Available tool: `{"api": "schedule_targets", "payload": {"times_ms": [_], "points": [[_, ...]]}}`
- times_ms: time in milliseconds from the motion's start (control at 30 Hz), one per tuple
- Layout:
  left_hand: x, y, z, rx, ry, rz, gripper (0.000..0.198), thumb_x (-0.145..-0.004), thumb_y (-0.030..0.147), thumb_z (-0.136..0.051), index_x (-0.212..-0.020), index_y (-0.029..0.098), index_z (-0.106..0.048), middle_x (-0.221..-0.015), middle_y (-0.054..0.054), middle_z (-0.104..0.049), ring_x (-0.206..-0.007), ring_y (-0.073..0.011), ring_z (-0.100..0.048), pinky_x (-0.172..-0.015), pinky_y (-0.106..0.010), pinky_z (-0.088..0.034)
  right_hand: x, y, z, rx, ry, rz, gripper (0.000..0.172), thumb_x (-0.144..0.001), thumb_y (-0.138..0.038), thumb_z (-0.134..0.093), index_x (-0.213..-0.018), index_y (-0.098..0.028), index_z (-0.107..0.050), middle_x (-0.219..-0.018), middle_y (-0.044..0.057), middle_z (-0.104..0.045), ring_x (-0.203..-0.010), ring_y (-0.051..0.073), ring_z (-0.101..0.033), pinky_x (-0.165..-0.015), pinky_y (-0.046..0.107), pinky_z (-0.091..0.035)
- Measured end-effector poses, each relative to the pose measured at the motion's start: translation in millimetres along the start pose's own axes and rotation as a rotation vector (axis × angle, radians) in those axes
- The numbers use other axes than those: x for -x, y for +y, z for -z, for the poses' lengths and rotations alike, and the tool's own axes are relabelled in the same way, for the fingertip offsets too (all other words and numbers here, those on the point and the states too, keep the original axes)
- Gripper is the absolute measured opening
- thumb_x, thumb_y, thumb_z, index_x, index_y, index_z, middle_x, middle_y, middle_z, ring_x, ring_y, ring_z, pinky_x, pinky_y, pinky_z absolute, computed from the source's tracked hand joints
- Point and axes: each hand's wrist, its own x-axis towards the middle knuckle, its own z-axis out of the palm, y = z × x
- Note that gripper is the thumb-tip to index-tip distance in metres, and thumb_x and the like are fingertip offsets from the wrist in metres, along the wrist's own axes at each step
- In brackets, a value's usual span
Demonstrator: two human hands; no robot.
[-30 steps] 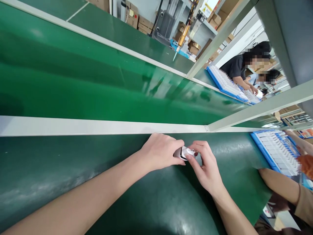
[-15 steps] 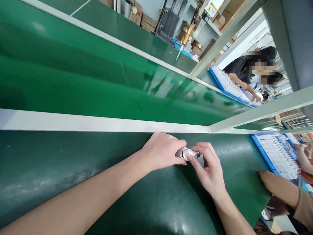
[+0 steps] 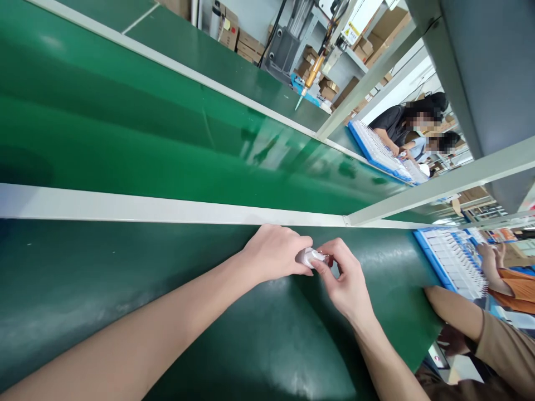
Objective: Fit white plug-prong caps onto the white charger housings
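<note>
The left hand (image 3: 273, 250) grips a small white part (image 3: 307, 257) just above the green bench (image 3: 125, 278) while the right hand (image 3: 345, 278) pinches its end; that thin pinch could slip and drop it.

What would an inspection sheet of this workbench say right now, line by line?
Surface: dark green bench mat, with a white rail and a glossy green belt beyond.
Job's things: one small white part, held above the mat.
Clutter: blue tray of white pieces at right.
Grippers: left hand closed on the part; right hand pinching its other end.
Cables: a dark cable by the far machine.
Surroundings: cardboard boxes, co-workers at trays.
</note>
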Motion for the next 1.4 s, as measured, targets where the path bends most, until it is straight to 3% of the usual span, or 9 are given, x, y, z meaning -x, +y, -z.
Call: {"api": "schedule_targets", "payload": {"times_ms": [400,600,700,867,967,1067,1167,1267,1400], "points": [[3.2,0.3,1.9,-0.026,0.064,0.011,0.040,-0.080,0.064,-0.072,-0.088,0.024,-0.068,-0.083,-0.002,-0.073,-0.083,-0.0245,-0.067,-0.061,-0.029,-0.027,-10.2,-6.7,-7.5,0.177,0.010,0.028,0.011,-0.090,-0.021,-0.049,-0.079,-0.022,-0.047,-0.075,-0.001,-0.048,-0.070,0.017,-0.047,-0.065,0.029,-0.034],[10.2,5.8,13.2,-0.037,0.079,0.030,0.041,-0.080,0.064,-0.069,-0.080,0.023,-0.066,-0.077,0.001,-0.069,-0.074,-0.0187,-0.062,-0.058,-0.028,-0.027,-18.8,-11.9,-8.0,0.093,0.007,0.083,0.010,-0.084,-0.018,-0.050,-0.077,-0.023,-0.044,-0.078,0.000,-0.052,-0.071,0.018,-0.048,-0.066,0.029,-0.034],[13.4,6.1,18.6,-0.026,0.079,0.026,0.039,-0.080,0.061,-0.069,-0.077,0.023,-0.066,-0.076,0.002,-0.068,-0.073,-0.0166,-0.061,-0.057,-0.027,-0.028,-16.7,-8.6,-7.9,0.014,-0.001,0.093,0.007,-0.088,-0.026,-0.053,-0.083,-0.023,-0.048,-0.075,-0.002,-0.053,-0.067,0.017,-0.048,-0.064,0.028,-0.037],[13.9,1.2,18.4,0.032,0.054,0.002,0.036,-0.077,0.058,-0.073,-0.079,0.023,-0.065,-0.079,0.005,-0.069,-0.072,-0.0144,-0.060,-0.057,-0.026,-0.029,-14.1,0.2,-5.6,-0.114,-0.029,0.105,0.020,-0.095,-0.040,-0.058,-0.091,-0.020,-0.059,-0.080,0.000,-0.058,-0.070,0.016,-0.052,-0.064,0.027,-0.042],[10.6,-1.9,14.2,0.058,0.061,-0.022,0.036,-0.077,0.057,-0.074,-0.077,0.023,-0.065,-0.081,0.004,-0.067,-0.074,-0.0147,-0.058,-0.060,-0.026,-0.028,-20.7,14.0,-5.0,-0.207,-0.011,0.087,0.032,-0.104,-0.046,-0.045,-0.097,-0.020,-0.062,-0.082,0.001,-0.059,-0.073,0.016,-0.053,-0.067,0.028,-0.044],[7.1,-4.3,11.6,0.098,0.049,-0.027,0.029,-0.078,0.053,-0.076,-0.083,0.025,-0.069,-0.083,0.005,-0.068,-0.074,-0.0142,-0.057,-0.061,-0.027,-0.028,-25.2,31.3,-8.8,-0.287,0.089,0.034,0.041,-0.108,-0.048,-0.028,-0.100,-0.020,-0.058,-0.074,0.000,-0.049,-0.066,0.015,-0.047,-0.061,0.028,-0.041],[5.1,-5.8,10.5,0.120,0.019,-0.027,0.027,-0.080,0.052,-0.076,-0.088,0.027,-0.071,-0.084,0.005,-0.068,-0.074,-0.0137,-0.058,-0.061,-0.027,-0.027,-20.4,39.8,-13.2,-0.297,0.057,0.091,0.031,-0.103,-0.051,-0.046,-0.101,-0.021,-0.057,-0.078,0.000,-0.050,-0.068,0.016,-0.047,-0.063,0.029,-0.041],[4.0,-5.9,8.5,0.128,0.004,-0.026,0.022,-0.083,0.048,-0.073,-0.086,0.026,-0.070,-0.083,0.006,-0.067,-0.072,-0.0128,-0.058,-0.060,-0.027,-0.026,-11.9,35.8,-13.9,-0.198,-0.032,0.222,0.021,-0.094,-0.038,-0.067,-0.105,-0.023,-0.057,-0.086,0.000,-0.055,-0.071,0.014,-0.048,-0.064,0.027,-0.041],[2.6,-5.3,5.0,0.139,-0.007,-0.012,0.024,-0.085,0.048,-0.072,-0.083,0.025,-0.067,-0.078,0.007,-0.065,-0.066,-0.0108,-0.056,-0.058,-0.027,-0.026,-6.5,26.5,-12.8,-0.168,0.001,0.218,0.011,-0.096,-0.023,-0.065,-0.101,-0.024,-0.055,-0.080,-0.003,-0.053,-0.064,0.011,-0.045,-0.059,0.024,-0.038]]}}
